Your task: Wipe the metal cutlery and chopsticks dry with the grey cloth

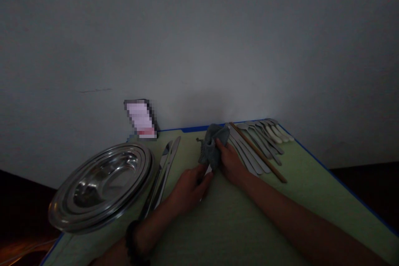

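Over the middle of the green-topped table, my left hand [190, 187] is closed around a slim metal piece of cutlery [208, 170]. Only a short pale stretch of it shows, so its exact kind is hidden. A grey cloth [213, 146] is bunched over its far end, and my right hand [231, 163] grips this cloth with the thumb on top. Left of my hands lie two table knives [168, 162], side by side. Just right of my right hand, several more knives [249, 153] lie in a slanted row beside wooden chopsticks [263, 158].
Stacked oval steel dishes [62, 208] occupy the table's left side. A phone with a blurred screen [141, 118] leans against the grey wall [199, 50]. Spoons and forks [262, 141] fan out at the back right, near several white-handled pieces [276, 133]. Blue edging [324, 166] borders the tabletop.
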Tool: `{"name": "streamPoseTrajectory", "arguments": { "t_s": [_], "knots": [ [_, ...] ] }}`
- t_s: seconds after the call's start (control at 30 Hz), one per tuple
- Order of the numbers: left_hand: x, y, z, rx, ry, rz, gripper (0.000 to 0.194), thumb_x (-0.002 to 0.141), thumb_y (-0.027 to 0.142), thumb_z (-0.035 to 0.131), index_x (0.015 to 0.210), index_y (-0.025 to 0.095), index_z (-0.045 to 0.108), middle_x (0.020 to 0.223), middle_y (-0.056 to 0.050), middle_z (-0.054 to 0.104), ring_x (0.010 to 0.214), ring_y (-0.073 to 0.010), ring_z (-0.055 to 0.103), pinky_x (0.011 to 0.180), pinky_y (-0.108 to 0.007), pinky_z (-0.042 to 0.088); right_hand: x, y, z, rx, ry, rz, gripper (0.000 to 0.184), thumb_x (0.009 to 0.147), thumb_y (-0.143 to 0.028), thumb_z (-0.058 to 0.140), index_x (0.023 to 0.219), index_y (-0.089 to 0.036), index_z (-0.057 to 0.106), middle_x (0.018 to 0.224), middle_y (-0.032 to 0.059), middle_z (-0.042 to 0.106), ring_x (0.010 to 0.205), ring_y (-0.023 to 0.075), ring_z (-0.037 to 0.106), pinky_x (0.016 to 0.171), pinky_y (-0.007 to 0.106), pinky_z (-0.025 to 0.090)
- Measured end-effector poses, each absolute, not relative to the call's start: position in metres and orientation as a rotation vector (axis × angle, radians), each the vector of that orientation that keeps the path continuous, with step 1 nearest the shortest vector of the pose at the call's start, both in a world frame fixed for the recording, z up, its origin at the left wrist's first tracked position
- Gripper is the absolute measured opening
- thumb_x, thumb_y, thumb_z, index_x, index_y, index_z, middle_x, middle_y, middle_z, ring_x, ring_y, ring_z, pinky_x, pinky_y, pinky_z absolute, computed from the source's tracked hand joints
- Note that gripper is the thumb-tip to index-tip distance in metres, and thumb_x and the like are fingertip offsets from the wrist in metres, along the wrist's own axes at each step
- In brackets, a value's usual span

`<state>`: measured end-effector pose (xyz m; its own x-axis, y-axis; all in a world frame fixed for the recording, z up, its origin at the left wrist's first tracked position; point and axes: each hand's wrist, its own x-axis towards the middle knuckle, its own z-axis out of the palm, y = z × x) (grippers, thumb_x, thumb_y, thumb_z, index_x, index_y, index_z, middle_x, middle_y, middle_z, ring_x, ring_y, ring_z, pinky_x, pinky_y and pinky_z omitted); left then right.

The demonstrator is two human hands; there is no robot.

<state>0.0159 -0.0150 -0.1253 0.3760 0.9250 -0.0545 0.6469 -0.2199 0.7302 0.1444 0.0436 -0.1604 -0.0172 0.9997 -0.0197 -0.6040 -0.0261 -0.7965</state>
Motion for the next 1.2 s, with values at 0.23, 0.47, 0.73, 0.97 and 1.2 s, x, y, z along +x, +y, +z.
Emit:
{"name": "streamPoseTrajectory", "arguments": {
  "t_s": [0.23, 0.47, 0.73, 0.97, 1.2],
  "knots": [
    [0.018, -0.028, -0.117, 2.191, 1.378, 0.323, 0.021, 0.087, 0.031, 0.04, 0.074, 0.018, 0.051, 0.058, 0.002, 0.053, 0.05, -0.0125, 0.049, 0.047, -0.022, 0.03, 0.152, 0.057, -0.156, -0.79, -0.361, 1.487, 0.026, 0.082, -0.041, 0.049, 0.089, -0.02, 0.063, 0.086, 0.0031, 0.071, 0.092, 0.0185, 0.064, 0.082, 0.034, 0.05],
    [0.015, -0.029, -0.121, 2.207, 1.339, 0.265, 0.021, 0.087, 0.031, 0.04, 0.078, 0.018, 0.053, 0.059, 0.002, 0.054, 0.052, -0.0123, 0.05, 0.049, -0.022, 0.032, 0.157, 0.054, -0.149, -0.842, -0.442, 1.444, 0.027, 0.075, -0.041, 0.06, 0.091, -0.019, 0.063, 0.083, 0.0025, 0.071, 0.085, 0.0175, 0.065, 0.075, 0.03, 0.052],
    [0.019, -0.026, -0.12, 1.917, 1.352, 0.382, 0.023, 0.086, 0.034, 0.042, 0.087, 0.016, 0.056, 0.058, 0.003, 0.055, 0.051, -0.0124, 0.051, 0.048, -0.021, 0.035, 0.156, 0.052, -0.144, -0.738, -0.561, 1.545, 0.031, 0.066, -0.031, 0.069, 0.093, -0.021, 0.058, 0.081, -0.0004, 0.07, 0.076, 0.0176, 0.065, 0.07, 0.032, 0.052],
    [0.019, -0.021, -0.121, 1.652, 1.314, 0.555, 0.028, 0.084, 0.039, 0.044, 0.092, 0.015, 0.055, 0.058, 0.004, 0.05, 0.05, -0.0111, 0.047, 0.044, -0.02, 0.034, 0.157, 0.053, -0.143, -0.687, -0.585, 1.753, 0.012, 0.066, -0.022, 0.059, 0.077, -0.019, 0.06, 0.076, 0.0017, 0.07, 0.087, 0.02, 0.064, 0.078, 0.033, 0.049],
    [0.017, -0.019, -0.12, 1.566, 1.339, 0.707, 0.027, 0.084, 0.041, 0.045, 0.086, 0.015, 0.055, 0.051, 0.007, 0.045, 0.045, -0.0092, 0.041, 0.042, -0.019, 0.032, 0.159, 0.053, -0.139, -0.671, -0.651, 1.817, 0.018, 0.066, -0.028, 0.042, 0.067, -0.019, 0.058, 0.076, 0.0068, 0.068, 0.092, 0.0253, 0.061, 0.081, 0.04, 0.047]
  ]
}}
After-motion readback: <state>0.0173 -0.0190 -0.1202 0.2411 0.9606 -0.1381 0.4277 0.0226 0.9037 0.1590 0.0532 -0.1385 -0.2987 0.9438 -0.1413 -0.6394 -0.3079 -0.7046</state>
